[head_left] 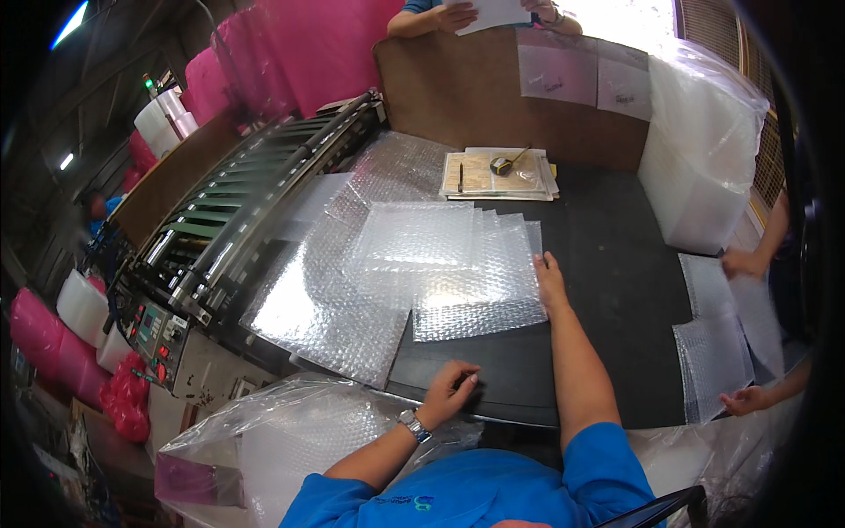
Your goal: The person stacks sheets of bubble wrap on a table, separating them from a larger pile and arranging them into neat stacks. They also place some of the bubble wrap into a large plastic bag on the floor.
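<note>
Nearest, the left hand [449, 387] rests with fingers curled loosely at the near edge of the dark surface [616, 255], gripping nothing. Farther out, the right hand [549, 280] lies flat, fingers together, on the right edge of the bubble-wrap sheets [449, 264]. These lie fanned, long axis left to right, mid-surface; bare room lies to their right, a machine [238, 220] at left.

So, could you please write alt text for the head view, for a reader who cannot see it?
A person's right hand rests flat on the edge of fanned bubble-wrap sheets on a black table, while the left hand rests curled on the table's near edge. A machine stands to the left; another person's hands handle more sheets at right.
</note>
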`<state>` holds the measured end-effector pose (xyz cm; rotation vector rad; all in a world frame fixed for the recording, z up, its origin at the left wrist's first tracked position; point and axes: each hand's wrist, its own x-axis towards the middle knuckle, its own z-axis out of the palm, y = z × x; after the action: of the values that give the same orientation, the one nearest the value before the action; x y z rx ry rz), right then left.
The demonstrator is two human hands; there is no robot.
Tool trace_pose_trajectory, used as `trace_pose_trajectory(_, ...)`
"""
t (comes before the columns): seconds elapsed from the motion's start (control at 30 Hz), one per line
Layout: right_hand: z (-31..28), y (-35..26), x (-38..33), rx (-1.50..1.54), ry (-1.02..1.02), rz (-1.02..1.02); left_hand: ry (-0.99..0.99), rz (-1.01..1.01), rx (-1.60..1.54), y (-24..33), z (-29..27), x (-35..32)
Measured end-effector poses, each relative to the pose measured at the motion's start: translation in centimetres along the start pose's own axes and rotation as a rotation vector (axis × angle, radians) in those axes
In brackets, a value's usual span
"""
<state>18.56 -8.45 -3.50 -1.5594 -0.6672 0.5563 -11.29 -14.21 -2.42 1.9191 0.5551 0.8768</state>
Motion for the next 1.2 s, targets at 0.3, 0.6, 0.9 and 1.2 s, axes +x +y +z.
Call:
trace_pose_trajectory(0.3,-0.1,0.1,0.4,-0.07,0.05,0.001,0.674,0.541,0.463,5.1,-9.6,13.0)
trace_pose_trajectory(0.6,1.3,1.1,1.3,-0.084,0.024,-0.008,0.399,-0.409,1.158,-4.3,-16.5,21.9)
trace_pose_trajectory(0.9,-1.8,-3.4,-2.5,0.645,-0.312,0.242,-0.066,-0.31,0.835,-4.0,-2.8,17.8)
trace_pose_trajectory(1.2,-11.1,-3.0,-9.1,0.502,-0.381,0.051,-0.014,-0.206,-0.414,-6.1,-3.8,14.7)
